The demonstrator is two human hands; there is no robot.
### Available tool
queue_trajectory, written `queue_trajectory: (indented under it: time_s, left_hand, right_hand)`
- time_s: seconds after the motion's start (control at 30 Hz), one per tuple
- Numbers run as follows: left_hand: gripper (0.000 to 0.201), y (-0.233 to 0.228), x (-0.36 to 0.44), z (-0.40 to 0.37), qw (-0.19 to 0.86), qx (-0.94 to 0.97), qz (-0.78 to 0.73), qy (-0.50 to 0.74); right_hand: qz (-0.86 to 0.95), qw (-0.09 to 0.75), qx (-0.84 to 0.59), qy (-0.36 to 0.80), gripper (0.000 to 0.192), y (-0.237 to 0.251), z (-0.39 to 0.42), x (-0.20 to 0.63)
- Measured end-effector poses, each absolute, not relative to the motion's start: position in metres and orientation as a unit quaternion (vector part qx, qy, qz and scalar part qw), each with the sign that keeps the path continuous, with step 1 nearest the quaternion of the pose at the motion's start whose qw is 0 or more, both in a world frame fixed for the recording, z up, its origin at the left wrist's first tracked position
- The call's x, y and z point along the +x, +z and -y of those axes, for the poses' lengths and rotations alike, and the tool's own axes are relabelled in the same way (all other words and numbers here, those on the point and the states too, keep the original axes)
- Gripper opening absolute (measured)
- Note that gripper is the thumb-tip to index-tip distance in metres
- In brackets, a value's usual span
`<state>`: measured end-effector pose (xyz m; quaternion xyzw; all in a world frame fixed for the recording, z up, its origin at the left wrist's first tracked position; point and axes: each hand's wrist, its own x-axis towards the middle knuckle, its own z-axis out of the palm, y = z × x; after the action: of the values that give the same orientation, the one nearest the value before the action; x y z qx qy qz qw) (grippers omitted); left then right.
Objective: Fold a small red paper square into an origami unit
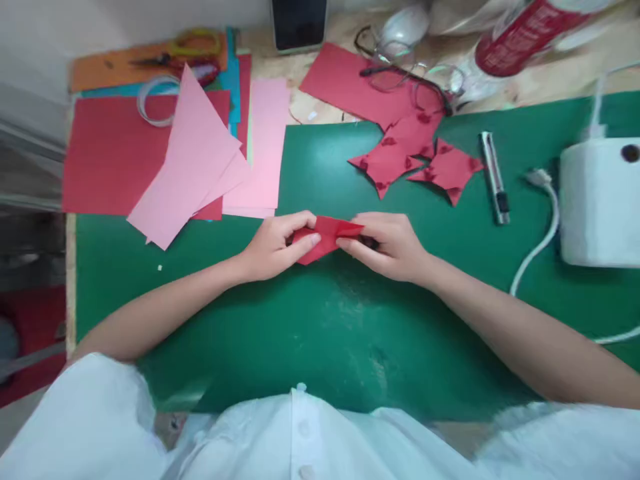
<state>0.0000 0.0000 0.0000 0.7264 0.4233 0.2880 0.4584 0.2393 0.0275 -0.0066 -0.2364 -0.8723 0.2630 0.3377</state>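
Note:
Between my two hands is a small folded piece of red paper [325, 239], held over the green mat. My left hand [277, 245] pinches its left end between thumb and fingers. The right end is gripped by my right hand [387, 245], its thumb pressed on the near side of the fold. Beyond my right hand lie several red paper stars [386, 162] with dark marks on their points. The fingertips behind the paper are partly hidden.
Pink paper sheets [187, 167] lie over a red sheet [115, 157] at left, near scissors [195, 50] and a tape roll [157, 100]. At right are a utility knife [494, 177], a white power box [600, 207] and its cable. Glasses [407, 77] and a phone [300, 23] sit at the back.

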Motion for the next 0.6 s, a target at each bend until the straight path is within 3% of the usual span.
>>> queue_trajectory:
  time_s: [0.6]
  left_hand:
    - [0.026, 0.0012, -0.0028, -0.0013, 0.465, 0.726, -0.41, 0.298]
  right_hand:
    - [0.864, 0.33, -0.251, 0.285, 0.018, -0.0051, -0.0256, 0.2421]
